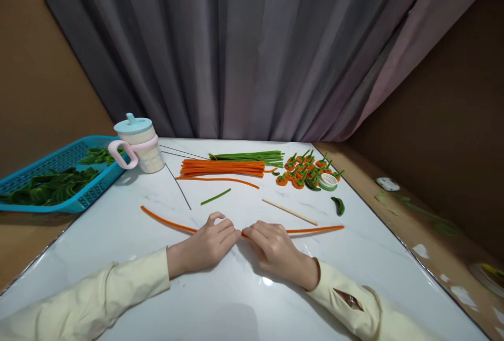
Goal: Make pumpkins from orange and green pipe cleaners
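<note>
One long orange pipe cleaner [315, 230] stretches sideways near the middle of the table, its two ends sticking out past my hands. My left hand [210, 241] is closed with its fingertips pinched on it. Right beside it, my right hand [271, 246] pinches the same pipe cleaner, a little orange showing at the fingertips. The part between the hands is mostly hidden by the fingers. Ahead of my left hand lies a short green pipe cleaner piece [216, 196]. A thin wooden stick [289, 212] rests just beyond my right hand.
Farther back lie an orange pipe cleaner bundle [222, 168], a green bundle [248, 156] and several small orange pumpkin-like shapes [299, 173] with green stems. A tape roll [327, 181] sits by them. Left stand a lidded cup [144, 147] and a blue basket [84, 199] of green pieces.
</note>
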`<state>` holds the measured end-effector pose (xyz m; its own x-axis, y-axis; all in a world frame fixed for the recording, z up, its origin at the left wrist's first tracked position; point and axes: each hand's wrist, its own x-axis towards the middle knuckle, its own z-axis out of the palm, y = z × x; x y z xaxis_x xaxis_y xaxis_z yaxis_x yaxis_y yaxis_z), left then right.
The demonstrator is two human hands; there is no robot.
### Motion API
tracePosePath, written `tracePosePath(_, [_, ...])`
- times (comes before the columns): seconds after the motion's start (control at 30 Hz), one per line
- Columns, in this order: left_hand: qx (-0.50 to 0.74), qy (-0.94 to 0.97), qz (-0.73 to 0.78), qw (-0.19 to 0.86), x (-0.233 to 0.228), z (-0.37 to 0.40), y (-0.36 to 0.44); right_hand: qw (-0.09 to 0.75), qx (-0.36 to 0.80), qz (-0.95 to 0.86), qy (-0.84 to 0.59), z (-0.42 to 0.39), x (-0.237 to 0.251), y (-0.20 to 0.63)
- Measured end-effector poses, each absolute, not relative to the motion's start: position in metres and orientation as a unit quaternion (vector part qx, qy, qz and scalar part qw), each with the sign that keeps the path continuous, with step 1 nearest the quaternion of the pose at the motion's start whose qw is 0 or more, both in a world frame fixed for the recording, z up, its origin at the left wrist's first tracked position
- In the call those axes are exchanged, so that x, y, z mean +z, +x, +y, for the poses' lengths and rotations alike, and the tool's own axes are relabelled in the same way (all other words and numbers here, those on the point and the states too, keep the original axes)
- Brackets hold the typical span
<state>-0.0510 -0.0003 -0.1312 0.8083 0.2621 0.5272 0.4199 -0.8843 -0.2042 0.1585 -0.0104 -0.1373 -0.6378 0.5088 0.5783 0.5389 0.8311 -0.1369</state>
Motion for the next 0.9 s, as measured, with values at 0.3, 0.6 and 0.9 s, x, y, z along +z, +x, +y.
tracePosePath(0.3, [-0.266,-0.937,-0.209,0.083,-0.1348,0.0023,-0.0521,0.328,-0.048,-0.906,-0.264,-0.0085,-0.136,0.1576])
tracePosePath(0.6, [-0.29,-0.931,-0.2,0.095,-0.1355,0.0012,-0.0528,0.336,-0.01,-0.901,-0.273,-0.0062,-0.1379,0.1584])
tracePosePath(0.9, [-0.294,-0.929,-0.199,0.106,-0.1353,0.0011,-0.0529,0.309,-0.003,-0.911,-0.274,-0.0084,-0.1305,0.1589])
